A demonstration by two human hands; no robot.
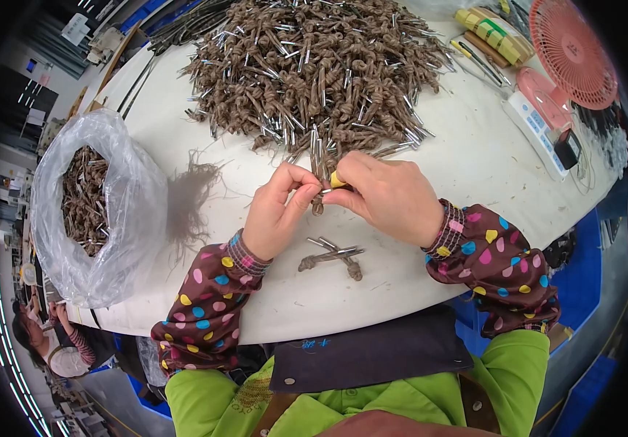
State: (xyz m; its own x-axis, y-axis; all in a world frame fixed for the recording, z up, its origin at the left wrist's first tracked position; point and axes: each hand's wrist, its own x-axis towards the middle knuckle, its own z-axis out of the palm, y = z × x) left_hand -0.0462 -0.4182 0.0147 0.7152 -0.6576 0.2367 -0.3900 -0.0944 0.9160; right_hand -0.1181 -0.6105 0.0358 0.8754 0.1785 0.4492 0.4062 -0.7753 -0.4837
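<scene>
My left hand (279, 207) and my right hand (394, 198) meet over the table, at the near edge of a big pile of knotted brown cords with shiny metal tips (314, 73). Both hands pinch one knotted cord (318, 207) between thumb and fingers; its loop hangs below the fingertips. A small yellow piece (337, 179) shows at my right fingertips; whether it is a tool or a finger wrap is unclear. Nearer to me, two knotted cords (330, 257) lie crossed on the table.
At the left stands a clear plastic bag (143, 193) holding more cords, with loose brown fibres (191, 193) beside it. At the right are a pink fan (574, 51), a white power strip (536, 132) and a yellow-wrapped bundle (496, 36). Another person (66, 357) sits far left.
</scene>
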